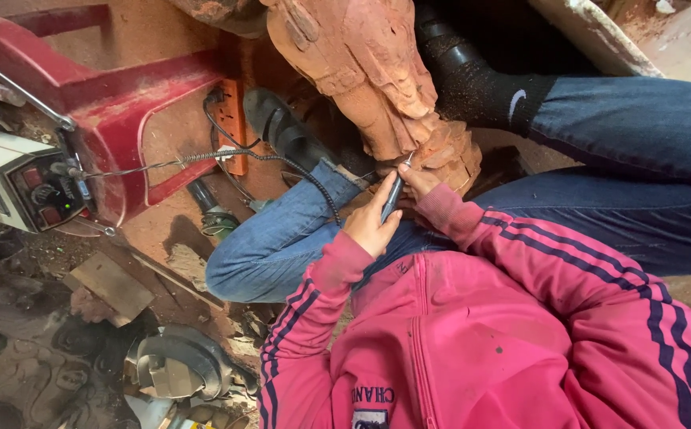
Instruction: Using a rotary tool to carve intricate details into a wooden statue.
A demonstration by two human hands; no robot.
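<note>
Two hands: both meet at the foot of a reddish-brown carved wooden figure (377,79), which lies across the lap of a person in a pink jacket and blue jeans.
Left hand (371,226): wrapped around a slim dark pen-shaped rotary handpiece (393,195), its tip set against the carving's lower edge.
Right hand (418,181): fingers curled close beside the tool tip, touching the wood; whether it grips anything I cannot tell.
Cable: a black coiled flexible shaft (282,159) runs from the handpiece towards a white motor box with dials (19,183) at the left.
Carving's handling: likely heavy and stiff, yet its fine cut relief looks chip-prone; the thick trunk seems the safer place to hold, not the detailed edges.
Handpiece's handling: probably light and rigid, best held like a pen near the front, with the shaft left slack.
Surroundings: a red plastic chair (115,95), an orange power strip (232,119), a wood offcut (111,286) and dusty ground.
</note>
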